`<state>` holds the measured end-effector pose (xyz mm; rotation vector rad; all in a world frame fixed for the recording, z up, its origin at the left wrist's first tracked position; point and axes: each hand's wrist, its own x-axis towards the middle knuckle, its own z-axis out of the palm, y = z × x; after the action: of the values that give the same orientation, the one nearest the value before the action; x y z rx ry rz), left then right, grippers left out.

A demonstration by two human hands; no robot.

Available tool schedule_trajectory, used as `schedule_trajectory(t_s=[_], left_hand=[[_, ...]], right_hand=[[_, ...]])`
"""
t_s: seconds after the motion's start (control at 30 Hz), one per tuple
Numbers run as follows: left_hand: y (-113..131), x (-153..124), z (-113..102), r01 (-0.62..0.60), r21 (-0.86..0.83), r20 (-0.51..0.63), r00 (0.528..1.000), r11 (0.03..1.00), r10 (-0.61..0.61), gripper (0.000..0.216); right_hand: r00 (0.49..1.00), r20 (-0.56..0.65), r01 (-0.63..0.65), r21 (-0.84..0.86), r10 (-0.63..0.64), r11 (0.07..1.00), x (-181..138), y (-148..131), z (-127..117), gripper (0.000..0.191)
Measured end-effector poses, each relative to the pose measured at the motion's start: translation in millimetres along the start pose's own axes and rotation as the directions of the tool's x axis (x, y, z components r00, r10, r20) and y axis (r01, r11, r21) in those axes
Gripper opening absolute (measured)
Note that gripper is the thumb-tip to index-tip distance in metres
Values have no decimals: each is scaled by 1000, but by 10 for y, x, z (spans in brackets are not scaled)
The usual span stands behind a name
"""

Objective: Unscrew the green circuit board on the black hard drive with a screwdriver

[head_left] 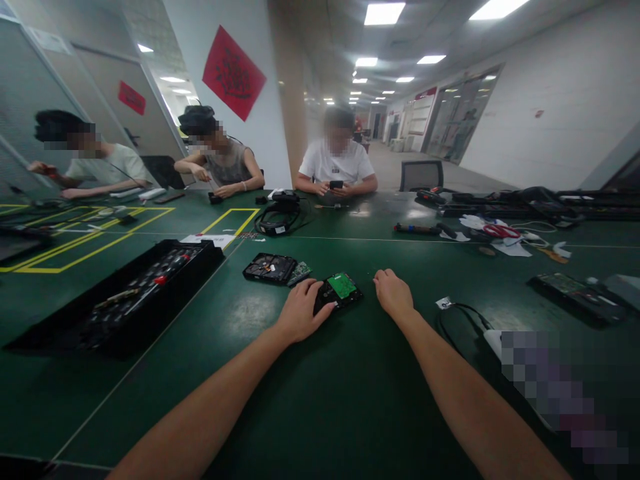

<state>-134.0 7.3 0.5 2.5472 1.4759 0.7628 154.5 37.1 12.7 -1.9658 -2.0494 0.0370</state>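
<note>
My left hand [306, 308] grips the near left edge of a black hard drive [345, 288], with a green circuit board on its upper face. Thumb and fingers lie around its side, and the drive rests on the table. Just to the right, my right hand [394, 293] touches the tabletop with curled fingers pressed together; whether anything is between them is hidden. Beyond my left hand lies a second black hard drive [269, 267], with a loose green circuit board [300, 273] against its right end.
A long black tray [200, 257] with small parts stands left on the green table [250, 400]. An electric screwdriver-like tool [417, 229] and cables [280, 217] lie farther back. A black device [575, 300] sits right. Several people sit across; one holds a phone [336, 185].
</note>
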Motion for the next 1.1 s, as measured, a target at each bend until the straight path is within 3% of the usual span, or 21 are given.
schedule_trajectory(t_s=[0.37, 0.53, 0.73, 0.93, 1.1], left_hand=[[17, 32, -6, -55, 13, 39, 998, 998, 55, 63], [53, -5, -50, -106, -4, 67, 992, 994, 106, 66], [44, -20, -117, -178, -63, 125, 975, 982, 185, 63], [57, -36, -130, -243, -109, 191, 947, 964, 260, 63], [148, -54, -107, -275, -84, 159, 945, 958, 286, 72]], right_hand=[[996, 4, 85, 47, -85, 995, -148, 53, -15, 22], [994, -31, 105, 163, -101, 981, -148, 93, 14, 20], [996, -57, 86, 288, -72, 954, -54, 253, 56, 11], [999, -31, 5, 431, 10, 902, 8, 443, 62, 24], [999, 18, -45, 560, 42, 827, 7, 446, 55, 27]])
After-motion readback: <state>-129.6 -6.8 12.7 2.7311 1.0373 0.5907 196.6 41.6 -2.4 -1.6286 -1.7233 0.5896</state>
